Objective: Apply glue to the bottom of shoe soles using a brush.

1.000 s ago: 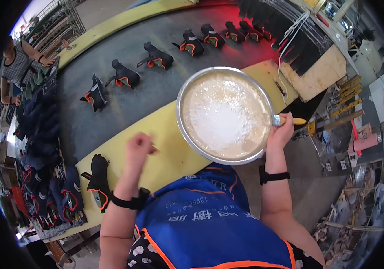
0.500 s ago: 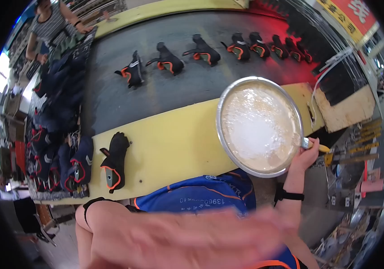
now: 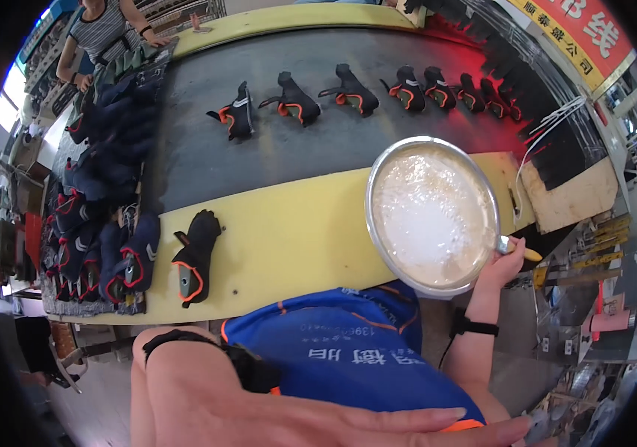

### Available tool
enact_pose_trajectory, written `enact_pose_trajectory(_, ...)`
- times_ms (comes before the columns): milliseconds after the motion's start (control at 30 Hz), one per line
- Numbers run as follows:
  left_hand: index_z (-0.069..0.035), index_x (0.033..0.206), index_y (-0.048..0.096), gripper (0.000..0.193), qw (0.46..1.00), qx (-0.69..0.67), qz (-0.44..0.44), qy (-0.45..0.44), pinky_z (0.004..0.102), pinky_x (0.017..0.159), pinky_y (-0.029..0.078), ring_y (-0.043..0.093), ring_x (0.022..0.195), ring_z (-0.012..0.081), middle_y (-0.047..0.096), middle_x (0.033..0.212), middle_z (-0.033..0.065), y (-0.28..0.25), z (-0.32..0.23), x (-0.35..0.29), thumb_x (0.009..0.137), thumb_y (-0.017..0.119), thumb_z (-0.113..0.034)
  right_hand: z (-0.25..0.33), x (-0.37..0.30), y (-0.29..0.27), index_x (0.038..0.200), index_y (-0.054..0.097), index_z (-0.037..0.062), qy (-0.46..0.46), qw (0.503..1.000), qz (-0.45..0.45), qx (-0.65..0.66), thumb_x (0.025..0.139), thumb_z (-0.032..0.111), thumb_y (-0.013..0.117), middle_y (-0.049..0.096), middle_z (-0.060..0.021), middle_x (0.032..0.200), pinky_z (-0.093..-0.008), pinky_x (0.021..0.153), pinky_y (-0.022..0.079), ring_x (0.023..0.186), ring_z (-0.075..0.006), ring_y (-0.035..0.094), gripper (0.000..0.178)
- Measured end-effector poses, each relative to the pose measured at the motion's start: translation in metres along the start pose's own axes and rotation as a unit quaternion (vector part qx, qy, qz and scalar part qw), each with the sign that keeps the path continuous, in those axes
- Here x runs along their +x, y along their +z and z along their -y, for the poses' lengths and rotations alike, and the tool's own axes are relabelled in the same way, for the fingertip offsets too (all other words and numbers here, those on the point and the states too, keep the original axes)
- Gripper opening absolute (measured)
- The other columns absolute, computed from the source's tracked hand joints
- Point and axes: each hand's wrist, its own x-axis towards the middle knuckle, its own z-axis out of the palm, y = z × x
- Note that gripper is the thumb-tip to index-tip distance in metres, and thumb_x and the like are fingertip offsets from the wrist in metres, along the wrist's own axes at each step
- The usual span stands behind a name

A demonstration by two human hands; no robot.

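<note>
My right hand (image 3: 507, 263) is closed round the handle of a round metal pan (image 3: 373, 223) at its right side. A creamy, glossy white liquid (image 3: 430, 212) fills the pan; a yellow handle end (image 3: 532, 255) sticks out past the fingers. The pan overlaps the near yellow board (image 3: 296, 231); whether it rests on it I cannot tell. Low in front of my blue apron (image 3: 363, 357), my left hand (image 3: 348, 426) stretches rightward with straight fingers, holding nothing. A black shoe upper with orange trim, on a green last (image 3: 198, 257), lies on the board's left part.
Several similar shoe uppers (image 3: 296, 100) stand in a row on the dark conveyor belt (image 3: 192, 164), running under red light at right. Dark uppers are heaped on a rack (image 3: 95, 304) at left. A person (image 3: 106, 33) stands at the far left. Tools (image 3: 594, 257) hang at right.
My left arm and hand have dropped toward the lower edge, and the fingers, blurred before, now show plainly. My view has shifted slightly. My right hand keeps the pan.
</note>
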Motion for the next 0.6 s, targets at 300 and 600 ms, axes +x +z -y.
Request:
enact_pose_trajectory(300,0.013,0.141,0.040,0.106,0.975,-0.011,0.143,-0.169,0.0482,0.112,0.035,0.042,0.137,0.0432,0.034,0.147,0.0377,-0.054,-0.037,0.013,0.090,0.033,-0.079,0.031,-0.005,0.001,0.093,0.064,0.0021,0.173,0.960,-0.038,0.215,0.100,0.036,0.051,0.061,-0.0069,0.089,-0.0277,0.066,0.049,0.076,-0.0167,0.058,0.037)
enact_pose_trajectory(600,0.000,0.138,0.050,0.079,0.417,0.768,-0.147,-0.463,0.0462,0.107,0.039,0.046,0.129,0.0399,0.049,0.136,0.0227,-0.070,-0.050,-0.132,0.073,0.084,-0.027,0.003,0.003,0.002,0.097,0.062,0.0057,0.176,0.964,-0.038,0.195,0.092,0.016,0.058,0.061,-0.0084,0.088,-0.0311,0.073,0.051,0.081,-0.0203,0.061,0.012)
